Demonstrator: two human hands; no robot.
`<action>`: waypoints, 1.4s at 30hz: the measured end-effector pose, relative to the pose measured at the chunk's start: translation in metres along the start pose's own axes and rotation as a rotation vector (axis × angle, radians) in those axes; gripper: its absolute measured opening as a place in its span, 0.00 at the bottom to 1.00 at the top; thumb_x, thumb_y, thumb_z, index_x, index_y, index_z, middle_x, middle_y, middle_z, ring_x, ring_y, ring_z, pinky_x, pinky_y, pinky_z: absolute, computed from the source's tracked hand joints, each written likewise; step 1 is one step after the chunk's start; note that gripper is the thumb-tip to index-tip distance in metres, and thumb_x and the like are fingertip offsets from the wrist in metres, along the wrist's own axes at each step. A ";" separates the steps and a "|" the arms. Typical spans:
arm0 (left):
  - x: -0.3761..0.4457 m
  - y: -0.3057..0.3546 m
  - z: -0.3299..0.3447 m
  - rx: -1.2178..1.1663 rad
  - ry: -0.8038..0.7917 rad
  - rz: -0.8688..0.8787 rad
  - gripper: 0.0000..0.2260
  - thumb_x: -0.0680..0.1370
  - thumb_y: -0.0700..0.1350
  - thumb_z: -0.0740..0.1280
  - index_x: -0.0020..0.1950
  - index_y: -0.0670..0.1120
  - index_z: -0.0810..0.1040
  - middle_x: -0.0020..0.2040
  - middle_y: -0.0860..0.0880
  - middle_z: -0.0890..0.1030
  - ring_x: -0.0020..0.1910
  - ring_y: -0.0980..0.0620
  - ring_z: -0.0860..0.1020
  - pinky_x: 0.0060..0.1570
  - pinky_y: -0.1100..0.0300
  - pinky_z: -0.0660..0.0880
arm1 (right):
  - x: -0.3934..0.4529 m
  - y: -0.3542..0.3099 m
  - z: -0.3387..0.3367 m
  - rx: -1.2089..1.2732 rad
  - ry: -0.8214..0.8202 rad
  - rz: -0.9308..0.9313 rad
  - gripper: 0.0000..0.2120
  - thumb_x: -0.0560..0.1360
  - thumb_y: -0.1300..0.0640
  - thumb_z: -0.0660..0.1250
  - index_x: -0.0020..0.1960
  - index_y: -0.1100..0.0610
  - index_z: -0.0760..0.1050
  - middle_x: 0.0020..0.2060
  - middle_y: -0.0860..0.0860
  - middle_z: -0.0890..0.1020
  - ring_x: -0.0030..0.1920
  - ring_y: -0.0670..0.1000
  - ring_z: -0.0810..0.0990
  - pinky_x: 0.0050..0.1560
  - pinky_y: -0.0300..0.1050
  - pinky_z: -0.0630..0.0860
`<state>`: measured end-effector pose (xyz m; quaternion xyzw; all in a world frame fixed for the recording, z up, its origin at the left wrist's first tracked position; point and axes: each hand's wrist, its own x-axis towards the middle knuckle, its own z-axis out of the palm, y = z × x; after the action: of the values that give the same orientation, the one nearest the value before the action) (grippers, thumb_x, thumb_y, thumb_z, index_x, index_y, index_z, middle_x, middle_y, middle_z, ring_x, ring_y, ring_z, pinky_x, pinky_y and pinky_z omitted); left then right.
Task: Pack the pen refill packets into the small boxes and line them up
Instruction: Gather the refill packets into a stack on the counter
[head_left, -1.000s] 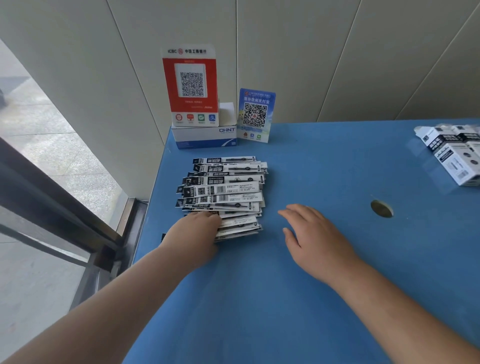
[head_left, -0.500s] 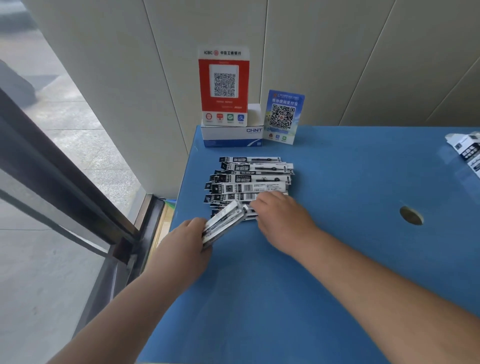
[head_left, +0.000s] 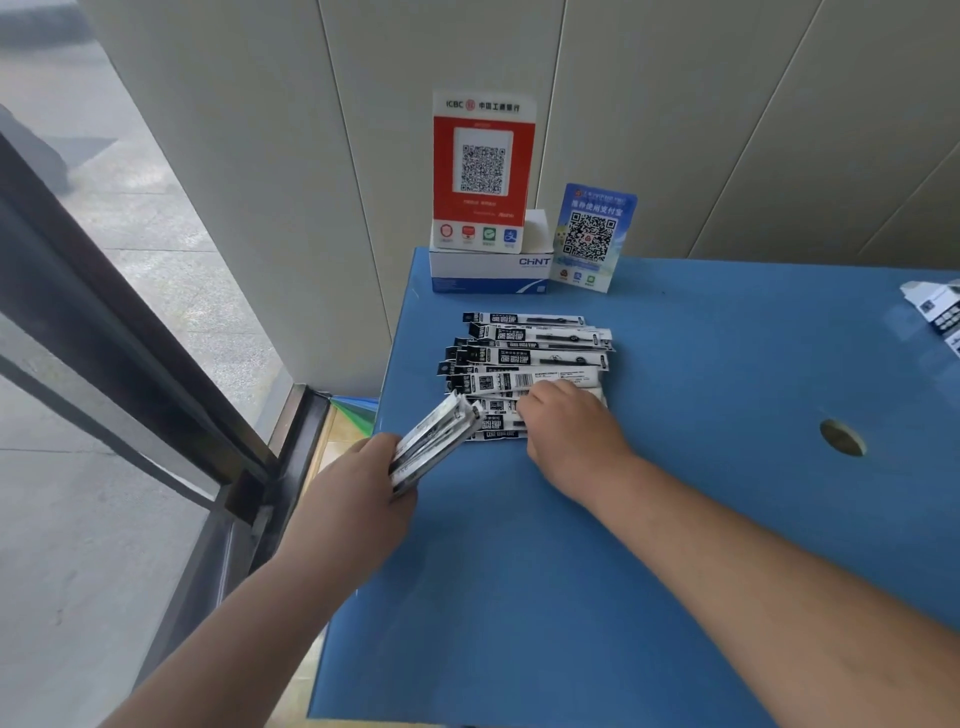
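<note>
While left hand (head_left: 358, 493) clasps packets (head_left: 434, 441), pile (head_left: 524, 358) sits beyond.

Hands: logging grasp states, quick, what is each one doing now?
Left hand: closed on a bundle of refill packets.
Right hand: on the packet pile; grip cannot be told.

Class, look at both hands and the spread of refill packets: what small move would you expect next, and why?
Probably the right hand, resting on the pile of packets, picks up a few more and passes them to the left hand, which grips only a thin bundle. The small boxes lie far off at the table's right edge.
</note>
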<state>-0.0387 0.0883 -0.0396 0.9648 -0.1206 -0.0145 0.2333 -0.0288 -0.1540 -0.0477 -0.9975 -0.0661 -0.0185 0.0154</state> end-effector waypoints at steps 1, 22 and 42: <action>0.000 -0.001 -0.001 0.000 0.001 0.002 0.08 0.77 0.47 0.65 0.41 0.52 0.67 0.37 0.53 0.74 0.34 0.51 0.75 0.33 0.53 0.73 | -0.001 -0.001 -0.001 0.004 0.004 0.000 0.09 0.72 0.67 0.66 0.49 0.56 0.74 0.50 0.52 0.78 0.54 0.56 0.76 0.52 0.49 0.72; 0.011 0.018 0.004 0.021 -0.067 0.203 0.05 0.77 0.44 0.64 0.47 0.53 0.70 0.45 0.56 0.71 0.40 0.48 0.76 0.34 0.54 0.68 | -0.029 0.023 -0.043 0.845 0.000 0.552 0.19 0.74 0.45 0.74 0.38 0.61 0.76 0.28 0.47 0.70 0.29 0.47 0.67 0.31 0.41 0.61; 0.003 0.176 0.061 0.092 -0.201 0.382 0.09 0.77 0.49 0.64 0.41 0.57 0.64 0.37 0.55 0.74 0.34 0.56 0.72 0.31 0.58 0.67 | -0.193 0.139 -0.069 1.308 0.265 0.829 0.09 0.71 0.49 0.78 0.40 0.54 0.83 0.29 0.49 0.77 0.24 0.46 0.69 0.23 0.38 0.67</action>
<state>-0.0804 -0.0912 -0.0139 0.9277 -0.3244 -0.0605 0.1743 -0.2042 -0.3195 0.0098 -0.7186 0.3166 -0.0874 0.6130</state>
